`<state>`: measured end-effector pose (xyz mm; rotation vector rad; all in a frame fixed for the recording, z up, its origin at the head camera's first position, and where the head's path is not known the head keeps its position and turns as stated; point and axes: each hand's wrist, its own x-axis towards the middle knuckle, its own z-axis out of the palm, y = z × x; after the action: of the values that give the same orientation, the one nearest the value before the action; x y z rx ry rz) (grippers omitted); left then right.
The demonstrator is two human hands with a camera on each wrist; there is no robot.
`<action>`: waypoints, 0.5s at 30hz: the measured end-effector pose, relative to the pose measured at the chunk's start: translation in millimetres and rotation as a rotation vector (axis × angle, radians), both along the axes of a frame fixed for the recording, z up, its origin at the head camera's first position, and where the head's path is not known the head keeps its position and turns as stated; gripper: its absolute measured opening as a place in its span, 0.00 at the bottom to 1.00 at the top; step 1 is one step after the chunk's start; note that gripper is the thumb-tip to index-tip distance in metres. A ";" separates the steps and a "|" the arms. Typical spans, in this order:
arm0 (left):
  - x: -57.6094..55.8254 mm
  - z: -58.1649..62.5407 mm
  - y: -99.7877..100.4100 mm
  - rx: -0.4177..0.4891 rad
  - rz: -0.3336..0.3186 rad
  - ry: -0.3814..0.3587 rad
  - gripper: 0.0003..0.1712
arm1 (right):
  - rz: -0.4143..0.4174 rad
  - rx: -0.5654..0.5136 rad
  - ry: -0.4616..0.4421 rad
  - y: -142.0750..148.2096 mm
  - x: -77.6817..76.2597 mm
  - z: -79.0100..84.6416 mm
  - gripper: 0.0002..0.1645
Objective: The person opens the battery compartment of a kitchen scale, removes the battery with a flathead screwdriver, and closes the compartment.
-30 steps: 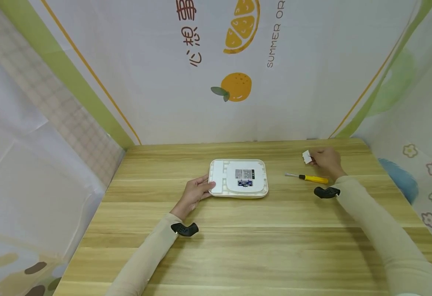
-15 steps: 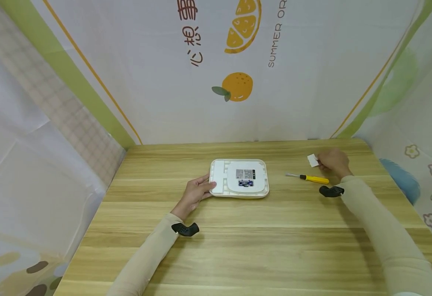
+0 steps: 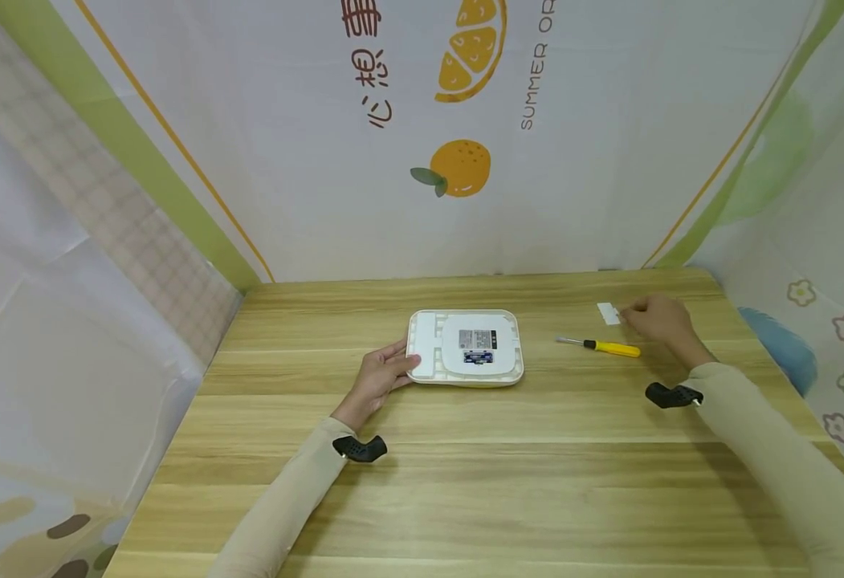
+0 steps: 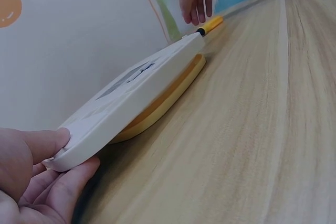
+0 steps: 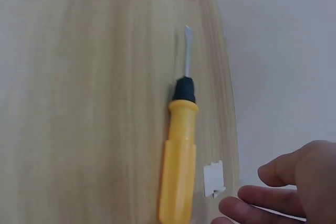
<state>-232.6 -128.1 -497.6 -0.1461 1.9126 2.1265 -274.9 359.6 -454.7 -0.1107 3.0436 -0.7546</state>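
My left hand [image 3: 381, 373] pinches the left end of an upside-down kitchen scale [image 3: 427, 345], thumb on its white underside and fingers beneath. A label and two blue batteries [image 3: 478, 357] in an uncovered compartment face up. In the left wrist view the scale's yellow platform [image 4: 168, 100] is underneath, and the gripped end is raised off the table. Over at the right, a small white battery cover [image 3: 609, 313] lies on the wood. My right hand [image 3: 660, 317] is just beside it; in the right wrist view its fingers [image 5: 268, 198] are spread apart, holding nothing.
A screwdriver [image 3: 613, 348] with a yellow handle lies between the scale and my right hand, its tip pointing left. The wooden table [image 3: 501, 482] ends at a printed cloth [image 3: 552, 217] hanging along its back edge.
My right hand carried the battery cover slightly right, laid it on the table and let go, then drew back a little to the right. My left hand and the scale stayed put.
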 end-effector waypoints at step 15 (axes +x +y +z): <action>-0.5 -0.7 -0.2 0.011 0.004 0.000 0.34 | 0.187 0.050 0.105 -14.2 38.1 -22.9 0.29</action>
<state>-233.1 -128.3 -498.3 -0.1484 1.9017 2.1391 -236.8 345.4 -477.6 -0.4418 3.0880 -0.6793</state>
